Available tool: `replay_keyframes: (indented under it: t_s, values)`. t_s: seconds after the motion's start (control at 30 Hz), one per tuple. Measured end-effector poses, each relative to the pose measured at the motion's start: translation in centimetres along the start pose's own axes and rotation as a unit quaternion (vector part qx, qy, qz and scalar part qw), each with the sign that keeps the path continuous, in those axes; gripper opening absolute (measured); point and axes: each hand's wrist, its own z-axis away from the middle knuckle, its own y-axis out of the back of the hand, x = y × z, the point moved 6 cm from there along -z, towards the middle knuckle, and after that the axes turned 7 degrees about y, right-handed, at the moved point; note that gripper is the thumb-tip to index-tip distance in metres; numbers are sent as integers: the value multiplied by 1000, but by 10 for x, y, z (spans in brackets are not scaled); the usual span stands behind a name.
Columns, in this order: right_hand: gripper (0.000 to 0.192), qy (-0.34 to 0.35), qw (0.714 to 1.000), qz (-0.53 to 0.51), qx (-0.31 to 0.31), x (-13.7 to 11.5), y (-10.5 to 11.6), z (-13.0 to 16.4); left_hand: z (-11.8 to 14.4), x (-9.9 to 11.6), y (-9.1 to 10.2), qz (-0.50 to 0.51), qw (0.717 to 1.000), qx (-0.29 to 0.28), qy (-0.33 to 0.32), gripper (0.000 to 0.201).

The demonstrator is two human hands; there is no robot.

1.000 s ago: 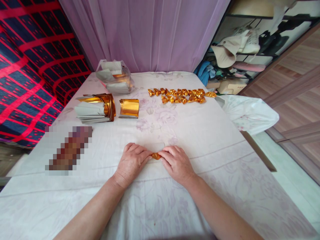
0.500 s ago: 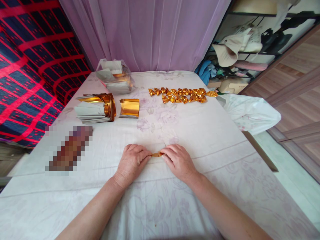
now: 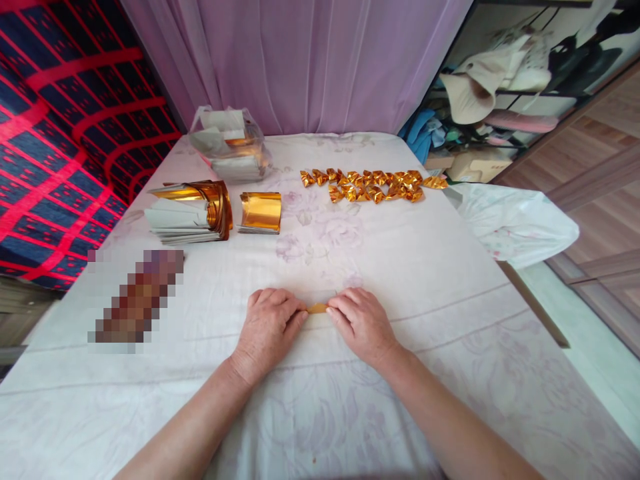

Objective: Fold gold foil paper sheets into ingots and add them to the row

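Observation:
Both hands meet low over the near middle of the cloth-covered table (image 3: 320,267). Between them runs a narrow rolled strip of gold foil paper (image 3: 317,309), with a pale flat part of the sheet just behind it. My left hand (image 3: 270,320) pinches the strip's left end between thumb and fingers. At the right end, my right hand (image 3: 363,323) pinches it likewise. Farther back lie two rows of folded gold foil pieces (image 3: 375,187). A small stack of gold foil sheets (image 3: 261,212) sits left of them, beside a larger curled stack (image 3: 193,212).
A clear plastic bag (image 3: 230,147) of more foil sheets stands at the back left. A blurred-out item (image 3: 140,297) lies on the left. A white plastic bag (image 3: 520,223) hangs at the right edge, near shelves (image 3: 500,100). A purple curtain (image 3: 310,67) closes the back.
The foil strip between my hands looks flatter and less twisted, and my fingertips have shifted slightly right. The whole view has moved a little.

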Motion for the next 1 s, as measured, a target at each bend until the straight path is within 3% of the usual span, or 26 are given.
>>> replay_keyframes:
  t_s: [0.57, 1.0]
  values:
    - [19, -50, 998, -20, 40, 2, -1, -1, -4, 2, -1, -61, 997, 16, 36, 21]
    - [16, -61, 998, 16, 18, 2, -3, -2, -5, 8, -1, -93, 995, 36, 29, 20]
